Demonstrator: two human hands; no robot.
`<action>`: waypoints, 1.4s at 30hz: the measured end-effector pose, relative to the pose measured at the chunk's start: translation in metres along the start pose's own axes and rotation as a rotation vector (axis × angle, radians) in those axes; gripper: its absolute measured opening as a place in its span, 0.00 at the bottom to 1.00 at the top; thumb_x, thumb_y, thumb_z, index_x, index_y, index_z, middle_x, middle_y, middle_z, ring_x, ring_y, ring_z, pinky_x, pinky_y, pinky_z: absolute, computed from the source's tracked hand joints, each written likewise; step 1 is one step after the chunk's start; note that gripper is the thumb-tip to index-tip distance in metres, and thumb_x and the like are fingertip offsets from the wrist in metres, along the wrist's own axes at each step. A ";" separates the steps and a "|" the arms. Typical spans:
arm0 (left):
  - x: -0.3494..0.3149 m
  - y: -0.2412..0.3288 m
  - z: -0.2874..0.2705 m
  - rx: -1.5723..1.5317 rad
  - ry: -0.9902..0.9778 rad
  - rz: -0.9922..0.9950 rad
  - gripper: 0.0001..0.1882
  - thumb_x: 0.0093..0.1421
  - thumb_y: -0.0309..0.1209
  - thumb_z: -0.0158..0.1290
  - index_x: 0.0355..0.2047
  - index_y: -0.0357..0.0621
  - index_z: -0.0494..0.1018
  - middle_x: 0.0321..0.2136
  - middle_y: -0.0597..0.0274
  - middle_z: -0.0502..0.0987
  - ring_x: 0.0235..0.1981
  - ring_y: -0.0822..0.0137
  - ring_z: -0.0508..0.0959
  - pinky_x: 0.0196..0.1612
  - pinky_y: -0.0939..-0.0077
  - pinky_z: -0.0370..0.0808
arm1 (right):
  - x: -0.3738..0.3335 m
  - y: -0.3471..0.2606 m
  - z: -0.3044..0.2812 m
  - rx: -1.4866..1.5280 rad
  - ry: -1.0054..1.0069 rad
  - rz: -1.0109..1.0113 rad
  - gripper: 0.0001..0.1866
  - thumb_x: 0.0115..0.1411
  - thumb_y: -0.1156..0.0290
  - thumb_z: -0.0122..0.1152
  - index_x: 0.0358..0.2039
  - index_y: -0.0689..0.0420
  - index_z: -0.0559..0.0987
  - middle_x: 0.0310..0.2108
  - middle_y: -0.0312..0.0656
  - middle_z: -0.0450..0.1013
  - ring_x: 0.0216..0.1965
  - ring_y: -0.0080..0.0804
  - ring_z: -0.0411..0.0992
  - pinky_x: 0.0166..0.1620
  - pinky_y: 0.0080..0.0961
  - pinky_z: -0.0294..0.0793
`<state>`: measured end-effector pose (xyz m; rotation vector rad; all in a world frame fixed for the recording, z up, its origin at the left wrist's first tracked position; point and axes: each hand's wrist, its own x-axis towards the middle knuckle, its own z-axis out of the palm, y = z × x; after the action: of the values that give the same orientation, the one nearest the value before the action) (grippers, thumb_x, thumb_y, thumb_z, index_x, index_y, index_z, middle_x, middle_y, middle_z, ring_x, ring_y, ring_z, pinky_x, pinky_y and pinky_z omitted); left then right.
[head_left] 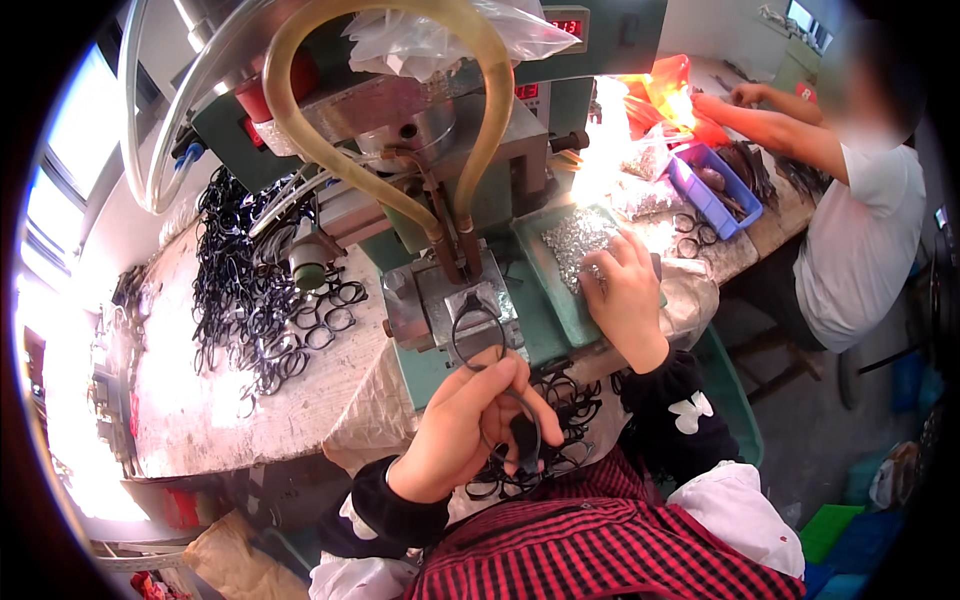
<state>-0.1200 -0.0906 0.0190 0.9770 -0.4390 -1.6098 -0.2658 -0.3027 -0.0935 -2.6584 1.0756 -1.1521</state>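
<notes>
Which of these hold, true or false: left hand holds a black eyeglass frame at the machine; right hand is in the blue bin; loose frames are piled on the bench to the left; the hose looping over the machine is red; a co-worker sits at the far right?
1. The left hand holds a black eyeglass frame at the machine. True.
2. The right hand is in the blue bin. False: it rests on the green tray of small silvery parts.
3. Loose black frames are piled on the bench, left. True.
4. The looping hose is red. False: it is yellowish.
5. A co-worker sits far right. True.
</notes>
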 end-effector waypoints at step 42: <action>-0.040 0.033 -0.226 0.601 0.945 0.491 0.07 0.65 0.31 0.55 0.37 0.39 0.77 0.24 0.63 0.80 0.20 0.74 0.77 0.22 0.81 0.70 | -0.041 0.009 -0.041 0.559 0.069 0.528 0.05 0.59 0.82 0.66 0.37 0.64 0.83 0.31 0.34 0.78 0.34 0.21 0.73 0.41 0.22 0.73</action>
<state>0.0779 -0.0143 -0.0744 1.7744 -0.4432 -0.4490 -0.3174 -0.2750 -0.0923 -1.7873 1.1512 -1.2030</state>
